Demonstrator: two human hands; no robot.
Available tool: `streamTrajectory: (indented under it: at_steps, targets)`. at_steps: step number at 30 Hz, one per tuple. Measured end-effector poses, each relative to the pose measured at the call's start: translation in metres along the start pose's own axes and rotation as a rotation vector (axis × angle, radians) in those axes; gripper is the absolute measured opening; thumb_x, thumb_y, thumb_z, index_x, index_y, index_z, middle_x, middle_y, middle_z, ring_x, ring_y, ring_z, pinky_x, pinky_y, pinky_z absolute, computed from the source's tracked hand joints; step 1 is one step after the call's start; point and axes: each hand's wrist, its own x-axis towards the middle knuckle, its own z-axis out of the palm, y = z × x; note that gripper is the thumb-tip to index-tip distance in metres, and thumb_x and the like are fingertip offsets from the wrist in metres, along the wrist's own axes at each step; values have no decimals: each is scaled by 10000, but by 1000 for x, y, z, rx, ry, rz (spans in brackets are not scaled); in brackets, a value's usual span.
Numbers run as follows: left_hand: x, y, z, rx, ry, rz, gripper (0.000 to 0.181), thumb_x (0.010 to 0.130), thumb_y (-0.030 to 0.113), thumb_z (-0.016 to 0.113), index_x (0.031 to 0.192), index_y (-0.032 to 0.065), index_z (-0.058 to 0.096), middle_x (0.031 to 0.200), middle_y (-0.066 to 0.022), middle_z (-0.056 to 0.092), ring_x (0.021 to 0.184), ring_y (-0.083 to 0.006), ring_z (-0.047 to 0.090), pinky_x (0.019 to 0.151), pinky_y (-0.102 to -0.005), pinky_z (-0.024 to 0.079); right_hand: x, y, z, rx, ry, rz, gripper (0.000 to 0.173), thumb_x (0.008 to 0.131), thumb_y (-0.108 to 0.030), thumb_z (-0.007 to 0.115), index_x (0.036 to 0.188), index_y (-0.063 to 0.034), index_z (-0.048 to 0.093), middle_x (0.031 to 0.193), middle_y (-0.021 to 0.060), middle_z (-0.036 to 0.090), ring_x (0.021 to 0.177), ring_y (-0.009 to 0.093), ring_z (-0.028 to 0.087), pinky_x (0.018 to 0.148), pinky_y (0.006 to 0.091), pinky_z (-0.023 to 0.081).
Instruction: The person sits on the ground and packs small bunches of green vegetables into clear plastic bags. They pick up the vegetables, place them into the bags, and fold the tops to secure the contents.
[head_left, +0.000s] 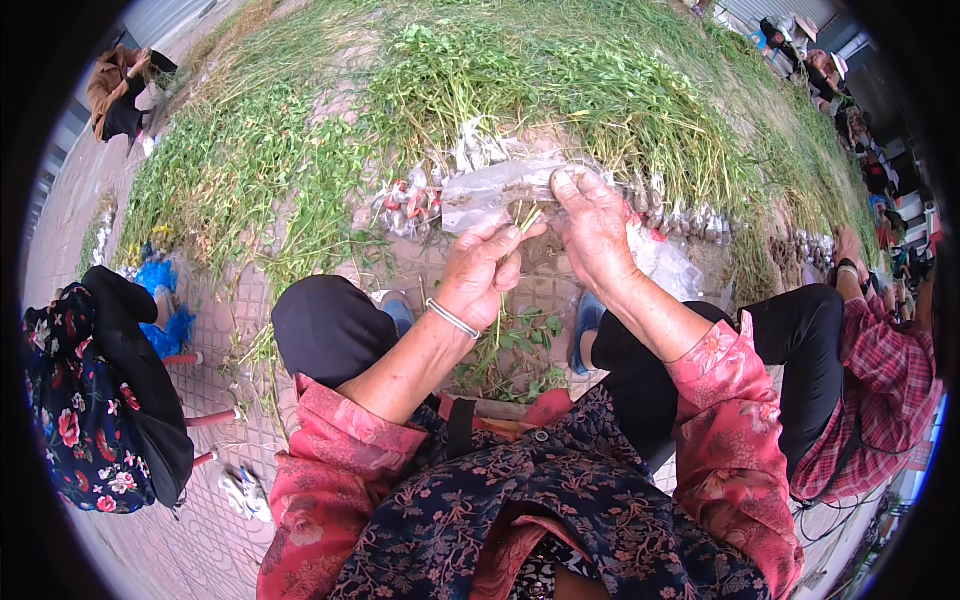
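My left hand (480, 274), with a bangle at the wrist, is closed around a few thin green plant stems (529, 219). Their cut or root ends point up past the thumb, and the stems run down below the fist. In my right hand (596, 225) a clear plastic bag (487, 191) is pinched between thumb and fingers. The bag is smeared with soil and stretches leftward above my left hand. Leafy green sprigs (517, 345) show below, between my knees. Whether the stem ends reach into the bag is hidden by the fingers.
Bagged plant roots (409, 206) lie ahead, with more bagged bundles (690, 221) at the right. Heaped green plants (465, 82) spread beyond. Loose clear plastic (667, 262) lies by my right forearm. People sit close at left (97, 405) and right (870, 405).
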Motion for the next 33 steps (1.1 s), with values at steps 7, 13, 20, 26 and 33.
streamTrajectory:
  at_steps: [7,13,20,26,33]
  targets:
    - [1,0,-8,41,0,-40,234,828,103,520,1041,7,518,869,-56,590,435,-40,341,390,-167,269,-3,-11,2,25,-61,122,154,867,-150,491,978,-55,537,930,29,563,844,126,536,709,294,456]
    - [-5,7,4,4,54,63,205,831,100,511,1011,4,520,828,-32,577,424,-36,340,384,-177,255,-1,-6,0,-78,-44,133,172,843,-111,512,959,9,550,866,62,593,747,141,575,643,268,472]
    - [-3,7,-6,39,44,37,195,830,94,509,1001,0,518,779,-19,559,411,-35,331,384,-179,250,1,0,-3,-109,-27,160,173,831,-93,518,961,15,557,895,61,590,768,133,578,653,250,486]
    - [-6,11,-1,9,44,29,144,827,105,524,951,30,518,625,41,454,399,-34,343,375,-179,252,-1,4,-6,-135,-12,177,161,828,-97,528,952,-5,572,891,45,591,768,105,553,638,245,472]
    - [-3,14,-5,2,-20,43,133,819,86,531,937,27,514,609,46,442,396,-35,341,372,-182,253,-1,-3,-3,-130,-15,132,179,821,-102,542,961,4,578,883,35,597,795,108,536,724,243,420]
